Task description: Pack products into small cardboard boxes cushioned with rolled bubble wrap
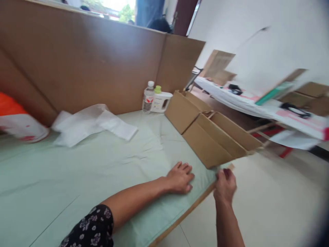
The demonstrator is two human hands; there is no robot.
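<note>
A pale green cloth (102, 178) covers the tabletop, with wrinkles and fold lines across it. My left hand (180, 179) lies flat on this cloth near the right edge, its fingers spread. At the table's right corner, my right hand (225, 183) is closed, its fingers pinched at the cloth's corner. A small tan bit (231, 167) shows just above those fingers; blur hides what it is. Close beyond both hands stands an open cardboard box (197, 133) with dividers, along the right side of the table.
A water bottle (148, 97) and a white jug with a green cap (161, 100) stand by the cardboard wall (102, 61). Crumpled white plastic (87, 121) lies left of them, beside an orange-and-white bag (20, 120). Another table (246, 103) holds cardboard pieces at right.
</note>
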